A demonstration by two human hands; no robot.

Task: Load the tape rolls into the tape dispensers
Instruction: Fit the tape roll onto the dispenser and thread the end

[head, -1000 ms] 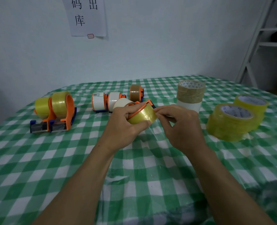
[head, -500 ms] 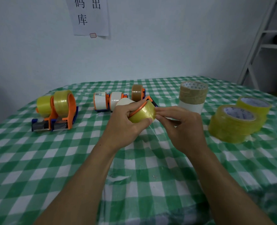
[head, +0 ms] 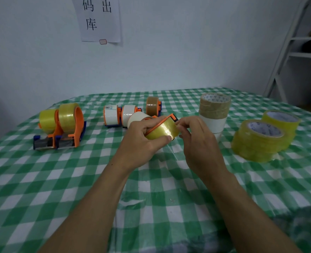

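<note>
Centre frame: my left hand (head: 142, 143) still grips the orange dispenser (head: 161, 121) and its yellow roll (head: 163, 132); my right fingertips (head: 180, 123) keep pinching at the roll's edge. Threading looks unfinished.

Single head-worn wide-angle view, sits close above the near edge of the checked worktop (head: 41, 179), faces forward and down across it to the wall (head: 169, 52) in the upper frame, paper sign (head: 100, 19) upper left, shelf rack (head: 297, 54) upper right.
</note>
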